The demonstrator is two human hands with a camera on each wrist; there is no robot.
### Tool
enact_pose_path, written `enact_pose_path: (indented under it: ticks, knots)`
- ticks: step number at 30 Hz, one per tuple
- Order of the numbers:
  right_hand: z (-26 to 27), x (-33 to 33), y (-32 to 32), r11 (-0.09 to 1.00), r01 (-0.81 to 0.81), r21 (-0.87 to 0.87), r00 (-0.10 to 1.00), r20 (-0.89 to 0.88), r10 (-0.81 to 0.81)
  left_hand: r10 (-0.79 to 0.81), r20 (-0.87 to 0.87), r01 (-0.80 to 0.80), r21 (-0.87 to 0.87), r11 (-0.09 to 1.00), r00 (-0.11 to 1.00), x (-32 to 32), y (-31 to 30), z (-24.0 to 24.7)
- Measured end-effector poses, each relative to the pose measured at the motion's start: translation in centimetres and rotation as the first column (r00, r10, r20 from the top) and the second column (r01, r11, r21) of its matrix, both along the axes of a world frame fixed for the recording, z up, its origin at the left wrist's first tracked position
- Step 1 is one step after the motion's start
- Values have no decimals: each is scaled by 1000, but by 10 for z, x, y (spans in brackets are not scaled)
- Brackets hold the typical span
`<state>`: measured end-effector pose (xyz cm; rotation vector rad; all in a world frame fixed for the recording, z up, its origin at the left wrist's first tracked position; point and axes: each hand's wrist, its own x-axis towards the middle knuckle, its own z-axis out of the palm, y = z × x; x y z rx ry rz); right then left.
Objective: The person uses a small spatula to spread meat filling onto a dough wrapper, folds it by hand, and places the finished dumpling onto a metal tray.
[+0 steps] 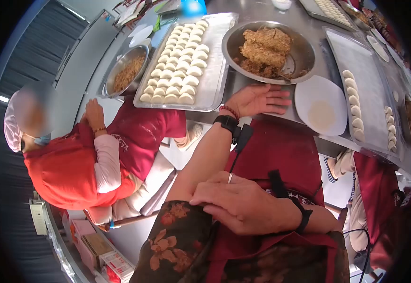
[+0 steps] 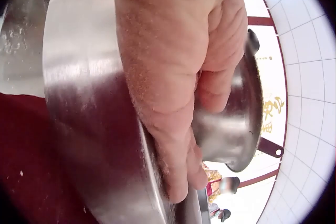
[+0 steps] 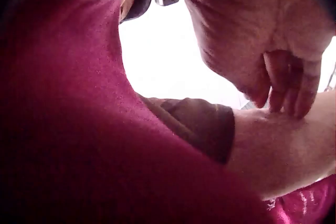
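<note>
My left hand (image 1: 257,100), palm turned up and fingers extended, lies at the near edge of the steel table (image 1: 243,84). In the left wrist view it rests along the rounded metal edge, close to the steel bowl (image 2: 226,137). That bowl holds brown filling (image 1: 267,45). Just right of the fingertips is a white dish (image 1: 321,89) with a pale patch in it. My right hand (image 1: 248,207) reaches across my body, its bent fingertips touching the left forearm (image 3: 283,145) beside the cuff of the dark floral sleeve (image 1: 168,226).
A tray (image 1: 222,70) with rows of dumplings stands left of the bowl, and another tray (image 1: 370,80) with fewer dumplings stands right. A second filling bowl (image 1: 127,70) is farther left. A person in a red apron (image 1: 69,170) sits at left. Boxes (image 1: 97,245) stand on the floor.
</note>
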<state>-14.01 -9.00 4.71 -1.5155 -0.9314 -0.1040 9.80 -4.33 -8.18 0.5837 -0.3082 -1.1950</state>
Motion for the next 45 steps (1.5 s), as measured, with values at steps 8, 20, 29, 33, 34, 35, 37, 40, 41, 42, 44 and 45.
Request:
enact_pose_path:
  ticks: [8, 20, 29, 33, 34, 35, 37, 40, 41, 42, 44, 45]
  knots:
    - [23, -21, -10, 948, -289, 137, 957, 21, 289, 20, -18, -20, 4, 1000, 1000, -2, -1, 1]
    - [15, -4, -15, 991, 129, -34, 992, -13, -129, 9, -34, -10, -23, 1000, 999, -1, 0, -2]
    - [5, 4, -4, 995, -65, 74, 995, -73, 71, 2, -34, -4, -48, 999, 999, 0, 0, -4]
    - [4, 1, 5, 979, -140, 145, 988, -37, 147, -2, -30, 0, -53, 999, 1000, 1, 0, -3]
    - [4, 0, 6, 972, -155, 176, 986, -27, 162, -6, -31, 4, -60, 998, 1000, 0, -1, -4]
    - [4, 0, 6, 965, -180, 188, 982, -24, 188, -5, -31, 3, -58, 998, 999, 1, -1, -4]
    - [7, -1, 6, 950, -230, 213, 971, -15, 239, -3, -31, 2, -53, 999, 1000, 1, -1, -4]
    - [9, -2, 2, 914, -290, 284, 946, -57, 318, 1, -33, -3, -50, 999, 999, 1, -1, -4]
    - [9, -2, 2, 931, -239, 274, 964, -49, 262, 0, -30, -1, -56, 998, 1000, 1, -1, -4]
    - [10, -1, 3, 946, -188, 264, 978, -41, 206, -2, -27, 0, -61, 998, 1000, 1, -1, -5]
    - [8, 2, 5, 968, -110, 225, 993, -27, 119, -3, -27, 1, -66, 998, 1000, 1, 0, -6]
    - [5, 5, 7, 977, -83, 196, 996, -20, 88, -3, -31, 1, -66, 998, 1000, 2, 0, -6]
